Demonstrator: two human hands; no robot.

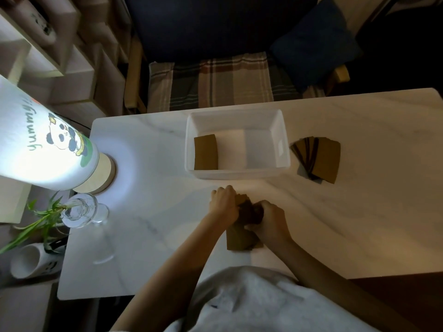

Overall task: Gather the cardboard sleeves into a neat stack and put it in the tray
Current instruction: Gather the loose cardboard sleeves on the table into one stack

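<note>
Three lots of cardboard sleeves show on the white table (148, 178). Furthest left, a small stack (206, 152) lies flat against the left wall of the white tray (285, 149). Below the tray, near the table's front edge, the left hand (223, 204) and right hand (272, 220) close from either side on a loose bundle (241, 238), fingers curled round it, squaring it up by the look of it. To the right of the tray, a fanned pile (317, 161) rests untouched, its edges splayed.

Flattened sleeves like these are likely light and fairly stiff, yet apt to slide over one another; pressing on the long edges from both sides, then pinching across the thickness, should keep a stack together.

Much of the bundle's middle is covered by the fingers and lost in shadow, so the count and how well the edges line up cannot be told. Dim light also blurs the fanned pile's layers.
</note>
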